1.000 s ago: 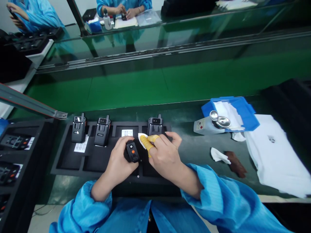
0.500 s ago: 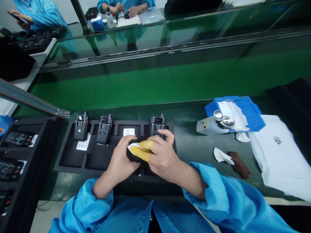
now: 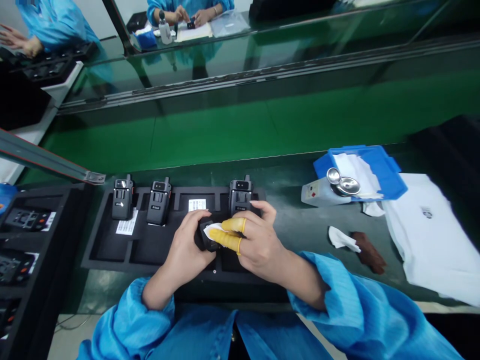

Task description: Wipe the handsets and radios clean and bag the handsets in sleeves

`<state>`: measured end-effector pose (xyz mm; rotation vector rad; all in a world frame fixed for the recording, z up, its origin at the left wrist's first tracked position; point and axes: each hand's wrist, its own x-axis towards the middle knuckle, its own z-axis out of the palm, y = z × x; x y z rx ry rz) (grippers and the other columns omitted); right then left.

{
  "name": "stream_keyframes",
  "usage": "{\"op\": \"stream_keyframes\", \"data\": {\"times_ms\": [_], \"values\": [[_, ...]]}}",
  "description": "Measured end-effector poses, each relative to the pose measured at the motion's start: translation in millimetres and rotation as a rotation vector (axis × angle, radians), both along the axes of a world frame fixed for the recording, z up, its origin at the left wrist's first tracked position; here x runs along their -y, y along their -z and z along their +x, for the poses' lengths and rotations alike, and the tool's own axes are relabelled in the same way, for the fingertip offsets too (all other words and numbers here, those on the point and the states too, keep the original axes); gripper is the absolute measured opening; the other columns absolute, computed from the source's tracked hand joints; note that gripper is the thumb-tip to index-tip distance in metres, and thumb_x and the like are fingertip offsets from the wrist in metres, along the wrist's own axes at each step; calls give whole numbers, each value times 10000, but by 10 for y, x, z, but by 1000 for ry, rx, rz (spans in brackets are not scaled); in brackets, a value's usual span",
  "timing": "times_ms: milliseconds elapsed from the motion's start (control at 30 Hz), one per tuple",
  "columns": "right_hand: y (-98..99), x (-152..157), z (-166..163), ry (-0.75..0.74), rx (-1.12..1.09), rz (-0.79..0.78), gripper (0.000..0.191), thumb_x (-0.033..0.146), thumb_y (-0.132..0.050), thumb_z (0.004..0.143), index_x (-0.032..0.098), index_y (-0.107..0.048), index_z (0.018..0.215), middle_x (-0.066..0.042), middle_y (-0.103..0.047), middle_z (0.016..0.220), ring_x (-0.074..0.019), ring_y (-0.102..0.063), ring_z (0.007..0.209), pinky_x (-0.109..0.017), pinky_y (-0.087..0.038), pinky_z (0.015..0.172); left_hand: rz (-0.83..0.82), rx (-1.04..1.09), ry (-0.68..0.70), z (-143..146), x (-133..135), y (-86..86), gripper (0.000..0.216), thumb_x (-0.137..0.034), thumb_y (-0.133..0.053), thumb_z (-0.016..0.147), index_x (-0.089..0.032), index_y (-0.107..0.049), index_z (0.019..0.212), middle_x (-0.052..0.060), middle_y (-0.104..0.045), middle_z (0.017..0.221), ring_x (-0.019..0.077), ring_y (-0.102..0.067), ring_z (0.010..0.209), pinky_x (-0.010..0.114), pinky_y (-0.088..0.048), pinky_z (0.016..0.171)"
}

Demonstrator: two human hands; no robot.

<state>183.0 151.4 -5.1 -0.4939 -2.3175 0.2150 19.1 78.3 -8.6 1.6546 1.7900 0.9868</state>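
My left hand (image 3: 186, 245) is wrapped round a black handheld radio (image 3: 202, 239), mostly hidden by my fingers. Two fingers of my right hand (image 3: 258, 242) wear yellow finger cots and press a small white cloth (image 3: 210, 230) onto the radio's surface. Beneath both hands lies a black foam tray (image 3: 150, 250) with compartments. Standing along its far side are a black radio (image 3: 123, 200) at the left, another radio (image 3: 159, 202) beside it, and a third radio (image 3: 240, 194) just beyond my right hand. White barcode labels (image 3: 197, 204) lie in the tray.
To the right stand a blue bin (image 3: 393, 172) with white cloths and a pump bottle (image 3: 315, 194). A crumpled white cloth (image 3: 341, 238), a brown cloth (image 3: 368, 252) and a white bag (image 3: 431, 235) lie nearby. Another loaded tray (image 3: 63, 250) is at left. Co-workers sit beyond the partition.
My right hand has slid the white cloth slightly to the right across the held radio. My left hand keeps its hold. A co-worker's hands at the far left have moved.
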Motion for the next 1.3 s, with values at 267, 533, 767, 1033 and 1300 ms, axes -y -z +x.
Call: {"op": "stream_keyframes", "data": {"times_ms": [267,533,767,1033,1300], "values": [[86,-36,39,152,59,71,356,21,-454,782,266,-699,866,28,-645,788,-116,-540,756,-384,-241,935,-41,25,-36,-52,12,-17,537,-34,-560,571,-233,-483,1064,37,-577,1079,231,-571,1058,392,-466,915],[95,-45,6,232,37,115,372,-4,-458,691,225,-704,849,-10,-625,757,-140,-509,726,-386,-279,887,-25,21,-28,-48,18,-4,553,-34,-574,585,-237,-475,1089,31,-571,1081,218,-567,1062,369,-468,906],[-14,13,-66,244,17,143,349,40,-464,750,259,-703,880,9,-648,756,-131,-531,737,-376,-289,895,3,8,-34,-39,34,9,544,-36,-574,587,-235,-470,1083,29,-572,1058,214,-581,1018,370,-487,879],[-64,75,-184,93,-7,130,341,65,-412,858,243,-703,844,25,-672,729,-126,-550,764,-384,-236,918,43,19,-27,-35,43,52,558,-41,-601,587,-228,-472,1097,45,-581,1078,222,-593,1016,398,-495,882],[-31,56,-130,-1,-15,43,348,47,-404,842,224,-702,817,34,-668,727,-111,-563,757,-383,-228,922,46,4,-6,-33,54,44,557,-31,-594,579,-224,-478,1088,50,-577,1085,220,-590,1030,399,-495,897]]}}
